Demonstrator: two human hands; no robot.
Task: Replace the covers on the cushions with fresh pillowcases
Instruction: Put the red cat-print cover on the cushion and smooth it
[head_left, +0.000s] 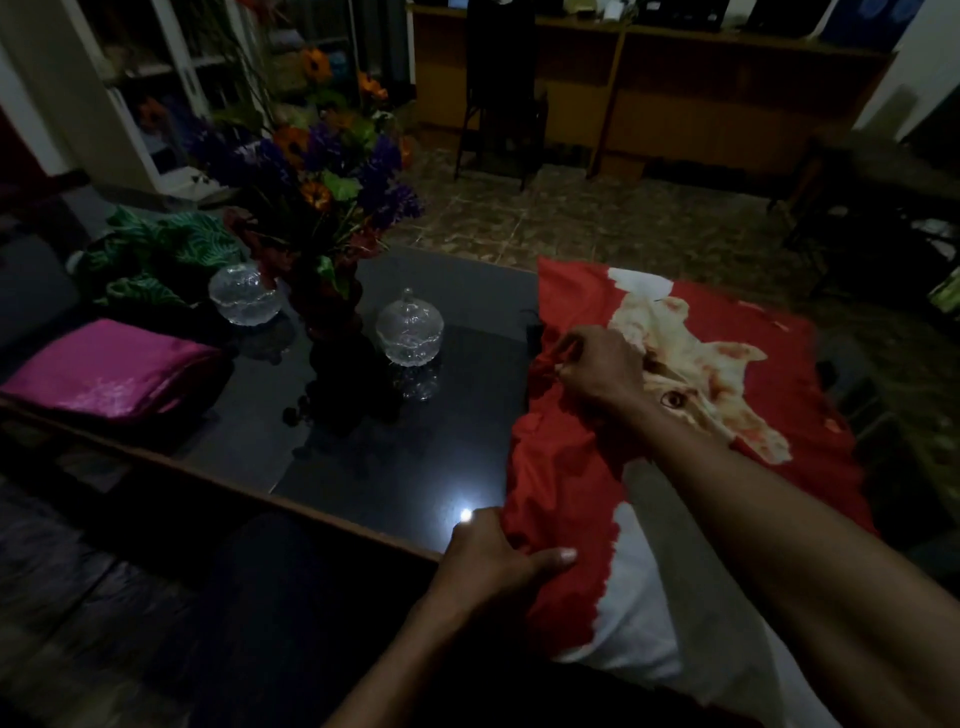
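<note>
A cushion in a red and white pillowcase (737, 332) printed with a cream cat lies on the right end of the dark glossy table (395, 467). My right hand (597, 366) reaches across it and pinches the bunched red cloth at the case's left edge. My left hand (493, 556) grips the near left corner of the same case, thumb lying on the red cloth. A magenta satin cushion (104, 371) rests at the table's left end. A green leaf-print cloth (156, 254) lies crumpled behind it.
A dark vase of orange and purple artificial flowers (322, 171) stands mid-table between two lidded glass bowls (409, 330) (244, 293). A black chair (498, 88) and a wooden counter (727, 98) stand across the tiled floor. The room is dim.
</note>
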